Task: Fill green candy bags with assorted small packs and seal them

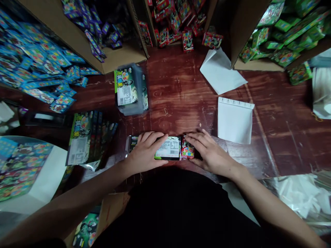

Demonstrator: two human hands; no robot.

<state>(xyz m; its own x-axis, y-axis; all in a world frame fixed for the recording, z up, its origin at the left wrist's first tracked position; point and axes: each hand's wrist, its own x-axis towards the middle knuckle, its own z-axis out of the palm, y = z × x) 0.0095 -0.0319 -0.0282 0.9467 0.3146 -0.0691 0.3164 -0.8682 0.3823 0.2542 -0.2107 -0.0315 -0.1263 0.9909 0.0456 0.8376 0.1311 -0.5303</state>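
My left hand (145, 151) lies curled over the left end of a small bundle of packets (168, 148) with a white barcode label, at the near edge of the wooden table (181, 93). My right hand (209, 153) presses against the bundle's right end, where a red packet (187, 151) shows, fingers laid together over it. A clear plastic sheet (248, 155) lies under and to the right of the bundle.
A wrapped bundle of packets (131, 89) sits mid-table. A fanned stack of green packs (86, 139) lies left. Two white bags (234, 119) lie right. Cardboard boxes hold blue packets (33, 65), red packets (178, 20) and green packets (287, 27).
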